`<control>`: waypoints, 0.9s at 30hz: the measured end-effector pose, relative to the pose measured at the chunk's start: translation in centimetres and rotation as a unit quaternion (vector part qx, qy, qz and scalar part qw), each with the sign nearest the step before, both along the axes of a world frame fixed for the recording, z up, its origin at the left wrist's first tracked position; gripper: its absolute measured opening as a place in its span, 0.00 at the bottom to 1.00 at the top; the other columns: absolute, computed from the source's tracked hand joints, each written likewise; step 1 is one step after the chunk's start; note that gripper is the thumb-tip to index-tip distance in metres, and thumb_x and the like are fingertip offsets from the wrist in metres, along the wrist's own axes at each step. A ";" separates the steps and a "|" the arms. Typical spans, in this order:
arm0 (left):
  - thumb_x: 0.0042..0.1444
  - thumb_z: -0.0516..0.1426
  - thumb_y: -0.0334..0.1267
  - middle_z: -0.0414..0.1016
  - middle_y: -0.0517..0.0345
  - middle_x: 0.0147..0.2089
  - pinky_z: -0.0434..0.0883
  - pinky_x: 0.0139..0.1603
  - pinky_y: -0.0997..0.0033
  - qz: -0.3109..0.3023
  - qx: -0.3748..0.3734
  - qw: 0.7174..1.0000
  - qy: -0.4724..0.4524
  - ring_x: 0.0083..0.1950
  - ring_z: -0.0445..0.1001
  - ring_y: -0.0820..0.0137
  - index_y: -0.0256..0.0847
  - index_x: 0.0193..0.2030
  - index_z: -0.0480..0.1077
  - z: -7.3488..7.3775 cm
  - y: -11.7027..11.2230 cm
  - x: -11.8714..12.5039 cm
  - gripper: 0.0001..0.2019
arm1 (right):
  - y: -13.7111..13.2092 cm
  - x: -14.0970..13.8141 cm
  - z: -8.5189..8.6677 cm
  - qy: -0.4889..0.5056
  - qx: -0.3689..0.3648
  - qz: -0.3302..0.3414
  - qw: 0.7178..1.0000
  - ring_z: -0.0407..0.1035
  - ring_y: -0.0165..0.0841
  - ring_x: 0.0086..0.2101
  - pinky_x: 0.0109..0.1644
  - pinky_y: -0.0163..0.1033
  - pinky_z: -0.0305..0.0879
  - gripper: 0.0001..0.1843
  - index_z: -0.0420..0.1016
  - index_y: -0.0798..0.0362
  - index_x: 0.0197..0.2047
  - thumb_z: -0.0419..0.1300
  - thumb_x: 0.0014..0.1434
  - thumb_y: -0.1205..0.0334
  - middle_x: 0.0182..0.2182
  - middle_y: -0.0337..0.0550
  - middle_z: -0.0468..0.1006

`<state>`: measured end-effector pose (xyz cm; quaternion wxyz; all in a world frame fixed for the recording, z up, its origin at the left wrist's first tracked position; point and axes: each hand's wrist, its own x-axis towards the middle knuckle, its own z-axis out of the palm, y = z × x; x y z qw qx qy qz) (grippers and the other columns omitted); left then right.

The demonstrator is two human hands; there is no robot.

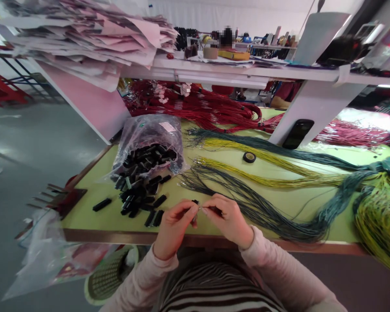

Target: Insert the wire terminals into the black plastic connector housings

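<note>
Near the front edge of the table, my left hand (178,223) pinches a small black connector housing (195,202), mostly covered by the fingers. Close against it, the fingertips of my right hand (226,215) are pressed together on a thin wire end, which is hard to make out. Left of my hands lies a pile of black connector housings (139,197), spilling from a clear plastic bag (149,128). To the right, a bundle of dark grey-green wires (247,208) stretches over the table, with yellow wires (273,180) behind it.
A roll of black tape (248,157) lies behind the yellow wires. Red wire bundles (201,106) fill the back under a shelf (214,65) stacked with papers (94,34). A black phone-like device (298,134) leans on the shelf's upright. A basket (108,277) stands below the table.
</note>
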<state>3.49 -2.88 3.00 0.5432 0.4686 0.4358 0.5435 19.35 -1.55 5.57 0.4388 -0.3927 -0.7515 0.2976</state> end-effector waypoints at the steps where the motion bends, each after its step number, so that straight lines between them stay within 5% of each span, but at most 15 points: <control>1: 0.49 0.61 0.39 0.68 0.60 0.28 0.70 0.22 0.76 0.010 0.008 1.000 0.007 0.22 0.66 0.77 0.38 0.29 0.75 0.0 0.0 0.0 0.06 | 0.0 0.0 0.0 0.000 -0.001 0.002 1.000 0.64 0.27 0.26 0.30 0.32 0.62 0.08 0.75 0.54 0.32 0.56 0.59 0.64 0.26 0.41 0.71; 8: 0.45 0.64 0.39 0.74 0.54 0.31 0.71 0.23 0.76 0.030 -0.091 0.985 -0.141 0.29 0.70 0.73 0.38 0.34 0.78 -0.3 0.3 -0.2 0.10 | -0.2 0.2 -0.3 -0.003 0.002 0.009 1.000 0.62 0.26 0.26 0.29 0.31 0.60 0.06 0.72 0.54 0.31 0.55 0.58 0.68 0.27 0.40 0.69; 14: 0.45 0.64 0.35 0.74 0.57 0.34 0.70 0.24 0.79 0.008 -0.091 0.978 -0.188 0.31 0.71 0.74 0.44 0.42 0.76 0.1 0.1 -0.5 0.14 | -0.4 0.0 0.0 -0.027 -0.005 0.037 0.999 0.62 0.26 0.25 0.29 0.30 0.60 0.06 0.72 0.55 0.32 0.54 0.57 0.69 0.27 0.40 0.69; 20: 0.48 0.62 0.34 0.73 0.58 0.36 0.70 0.26 0.80 -0.002 -0.088 0.978 -0.187 0.31 0.71 0.76 0.48 0.50 0.71 0.1 0.2 -0.6 0.20 | -0.3 -0.2 0.3 -0.033 0.012 0.051 0.998 0.63 0.26 0.26 0.30 0.30 0.61 0.06 0.71 0.55 0.31 0.54 0.56 0.71 0.26 0.40 0.69; 27: 0.48 0.62 0.33 0.74 0.57 0.35 0.70 0.27 0.78 0.025 -0.036 0.992 -0.122 0.32 0.71 0.74 0.44 0.49 0.70 -0.2 0.2 -0.6 0.19 | -0.3 -0.1 0.0 -0.048 0.039 0.046 0.997 0.63 0.26 0.26 0.31 0.30 0.61 0.06 0.70 0.55 0.32 0.53 0.58 0.70 0.27 0.40 0.68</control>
